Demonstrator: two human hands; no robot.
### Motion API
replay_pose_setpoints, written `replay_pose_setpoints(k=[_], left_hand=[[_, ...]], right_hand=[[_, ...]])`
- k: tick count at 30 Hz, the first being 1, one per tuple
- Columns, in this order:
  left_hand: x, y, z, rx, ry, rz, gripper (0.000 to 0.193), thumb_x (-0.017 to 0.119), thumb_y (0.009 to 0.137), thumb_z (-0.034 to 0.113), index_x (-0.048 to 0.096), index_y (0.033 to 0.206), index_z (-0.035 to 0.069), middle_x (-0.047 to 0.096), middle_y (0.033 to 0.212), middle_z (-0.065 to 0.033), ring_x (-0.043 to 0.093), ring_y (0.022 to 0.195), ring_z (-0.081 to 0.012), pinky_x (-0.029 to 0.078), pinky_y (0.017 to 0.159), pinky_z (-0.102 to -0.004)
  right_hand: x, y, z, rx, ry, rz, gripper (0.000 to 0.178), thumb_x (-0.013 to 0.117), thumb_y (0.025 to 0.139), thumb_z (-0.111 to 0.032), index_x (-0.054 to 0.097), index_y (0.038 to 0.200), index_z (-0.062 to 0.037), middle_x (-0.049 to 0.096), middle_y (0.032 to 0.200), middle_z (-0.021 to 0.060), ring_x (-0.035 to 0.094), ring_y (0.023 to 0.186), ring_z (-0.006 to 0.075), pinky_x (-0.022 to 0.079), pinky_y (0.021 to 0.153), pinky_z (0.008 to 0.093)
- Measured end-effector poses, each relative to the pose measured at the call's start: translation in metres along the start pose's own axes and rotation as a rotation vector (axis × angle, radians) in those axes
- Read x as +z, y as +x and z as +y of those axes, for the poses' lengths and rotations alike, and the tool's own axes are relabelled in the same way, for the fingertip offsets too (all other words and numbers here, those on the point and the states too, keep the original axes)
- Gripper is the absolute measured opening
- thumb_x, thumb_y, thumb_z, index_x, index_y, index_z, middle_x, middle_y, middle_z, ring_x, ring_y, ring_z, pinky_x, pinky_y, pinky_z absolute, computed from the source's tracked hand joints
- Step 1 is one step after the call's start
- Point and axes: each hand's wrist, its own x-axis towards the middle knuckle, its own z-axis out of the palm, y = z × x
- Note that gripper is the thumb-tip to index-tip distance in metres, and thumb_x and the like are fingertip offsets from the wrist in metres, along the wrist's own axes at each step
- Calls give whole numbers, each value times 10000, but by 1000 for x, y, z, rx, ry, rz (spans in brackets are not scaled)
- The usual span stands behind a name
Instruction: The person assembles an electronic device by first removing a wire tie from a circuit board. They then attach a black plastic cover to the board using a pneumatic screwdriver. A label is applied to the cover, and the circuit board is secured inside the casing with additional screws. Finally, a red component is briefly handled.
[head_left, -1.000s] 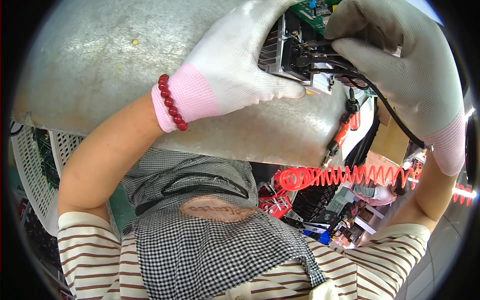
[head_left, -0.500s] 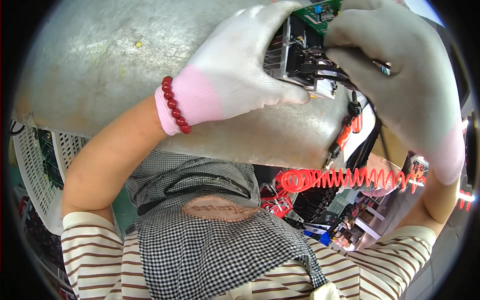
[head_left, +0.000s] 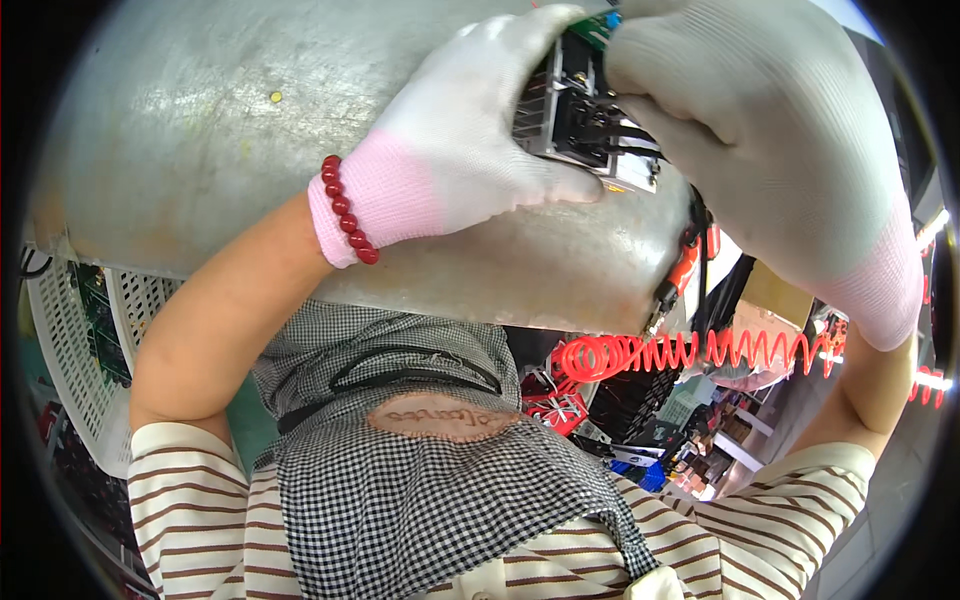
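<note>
My left hand (head_left: 465,135), in a white glove with a pink cuff, grips an electronic module (head_left: 572,115) from its left side, thumb along the near edge and fingers round the far end. The module has metal heat-sink fins, black parts and a green circuit board (head_left: 594,30) at its far end. Short black wires (head_left: 630,133) stick out to its right. My gloved right hand (head_left: 765,130) is closed at the module's right side, fingers curled over the wires and board. Whatever its fingertips pinch is hidden behind the hand.
The module is over a grey metal worktop (head_left: 200,150) bearing a small yellow dot (head_left: 276,97). Off its right edge hang a red-and-black tool (head_left: 684,270) and a red coiled hose (head_left: 640,357). White plastic baskets (head_left: 65,340) with circuit boards stand at left.
The module and my left hand have shifted slightly left. My right hand has moved left over the module, its fingers curling tighter and covering more of the green board.
</note>
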Motion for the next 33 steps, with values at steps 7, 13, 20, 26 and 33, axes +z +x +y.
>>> replay_pose_setpoints(k=[7, 13, 20, 26, 33], left_hand=[[-4, 7, -7, 385, 258, 69, 951, 838, 668, 352, 347, 1382, -39, 519, 1214, -240, 508, 1127, -378, 399, 988, -433], [0, 7, -20, 488, 348, 158, 824, 802, 714, 301, 389, 1337, -46, 527, 1191, -244, 520, 1123, -359, 417, 978, -424], [8, 1, -21, 47, -124, 21, 806, 853, 611, 193, 442, 1282, 20, 568, 1133, -130, 550, 1062, -250, 448, 936, -360], [5, 16, -26, 227, 90, 105, 965, 877, 583, 333, 416, 1355, -16, 544, 1218, -210, 511, 1179, -348, 388, 1038, -419], [22, 22, -37, 192, -61, 22, 964, 861, 659, 249, 323, 1396, -62, 504, 1280, -150, 528, 1180, -223, 433, 1012, -351]], right_hand=[[-18, 3, -17, 61, -67, -84, 72, 623, 737, -98, 649, 787, -53, 616, 788, 80, 640, 738, 230, 524, 669, 326], [7, 1, 9, -12, 79, 36, 85, 626, 739, -81, 675, 801, -50, 632, 830, 93, 664, 795, 231, 544, 698, 326], [5, 4, 12, -75, 163, 26, 93, 646, 694, -66, 636, 764, -5, 605, 786, 134, 656, 731, 288, 532, 634, 371], [64, -22, 35, 58, 751, 644, 223, 656, 834, -197, 639, 957, -12, 626, 900, 144, 629, 831, 296, 514, 752, 352], [269, -76, 77, 519, 1335, 1235, 538, 633, 917, -298, 503, 1346, 0, 623, 1128, 86, 523, 876, 105, 438, 776, 261]])
